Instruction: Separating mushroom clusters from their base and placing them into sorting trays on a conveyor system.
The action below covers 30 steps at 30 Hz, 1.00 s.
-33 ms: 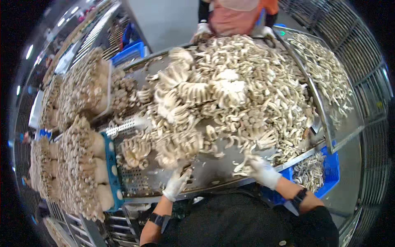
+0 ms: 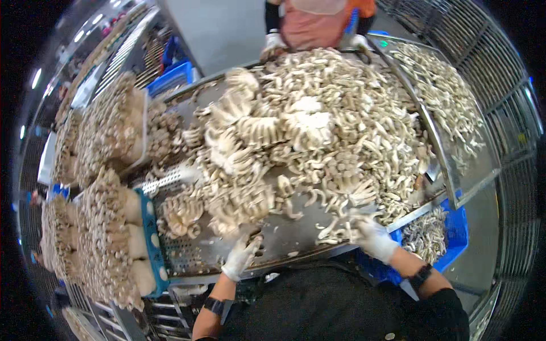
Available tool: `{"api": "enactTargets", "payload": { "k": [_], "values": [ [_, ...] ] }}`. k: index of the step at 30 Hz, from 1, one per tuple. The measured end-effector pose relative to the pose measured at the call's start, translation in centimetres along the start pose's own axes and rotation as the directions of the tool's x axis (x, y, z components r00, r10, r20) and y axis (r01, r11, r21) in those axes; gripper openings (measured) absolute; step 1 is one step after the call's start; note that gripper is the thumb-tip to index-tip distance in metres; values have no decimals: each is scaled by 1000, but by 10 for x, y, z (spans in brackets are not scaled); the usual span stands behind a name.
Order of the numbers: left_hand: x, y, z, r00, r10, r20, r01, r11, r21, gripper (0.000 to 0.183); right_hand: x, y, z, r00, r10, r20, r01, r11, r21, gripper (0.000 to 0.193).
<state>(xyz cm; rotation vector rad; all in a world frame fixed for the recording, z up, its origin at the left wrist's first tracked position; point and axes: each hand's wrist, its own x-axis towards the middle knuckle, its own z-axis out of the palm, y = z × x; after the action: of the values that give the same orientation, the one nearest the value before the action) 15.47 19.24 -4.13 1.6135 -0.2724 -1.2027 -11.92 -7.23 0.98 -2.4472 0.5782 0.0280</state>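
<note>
A big heap of pale clustered mushrooms [image 2: 307, 131] covers a metal sorting table [image 2: 296, 236]. My left hand [image 2: 242, 256], in a white glove, lies on the bare metal at the near edge. Its fingers are spread and point up at a mushroom clump [image 2: 236, 219] just beyond the fingertips. My right hand [image 2: 372, 236], also white-gloved, sits at the table's near right edge. Its fingers are curled among loose mushroom pieces [image 2: 335, 227]. Whether it grips any of them is unclear.
Mushroom clusters on pale blocks [image 2: 108, 244] are stacked at the left, beside a blue crate edge [image 2: 149, 238]. A blue crate with mushroom bits [image 2: 452, 227] stands at the lower right, below a metal side tray [image 2: 455, 113]. Another person [image 2: 318, 25] works at the far end.
</note>
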Motion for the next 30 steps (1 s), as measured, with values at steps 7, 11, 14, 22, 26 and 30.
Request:
{"api": "enactTargets", "payload": {
  "k": [7, 11, 14, 22, 26, 30],
  "values": [
    [32, -14, 45, 995, 87, 45, -96, 960, 264, 40, -220, 209, -85, 708, 705, -34, -695, 688, -210, 52],
    [57, -62, 36, 973, -58, -221, 84, 990, 109, 42, -142, 154, -107, 776, 611, -156, -630, 752, -193, 44],
    [67, -41, 52, 831, 41, -554, -290, 883, -370, 44, -50, 134, -43, 941, 338, 8, -330, 914, 237, 35],
    [46, 5, 73, 859, -54, -509, -257, 815, -520, 47, 142, 30, 37, 969, 30, 246, 2, 992, -129, 30],
    [25, -42, 108, 927, 36, -374, -87, 989, -121, 49, 113, 20, 10, 974, -77, 211, 81, 997, -8, 26],
    [44, -8, 133, 905, 206, -371, -182, 978, 98, 45, 28, 58, -72, 968, -127, 215, 119, 992, 47, 27]
  ]
}}
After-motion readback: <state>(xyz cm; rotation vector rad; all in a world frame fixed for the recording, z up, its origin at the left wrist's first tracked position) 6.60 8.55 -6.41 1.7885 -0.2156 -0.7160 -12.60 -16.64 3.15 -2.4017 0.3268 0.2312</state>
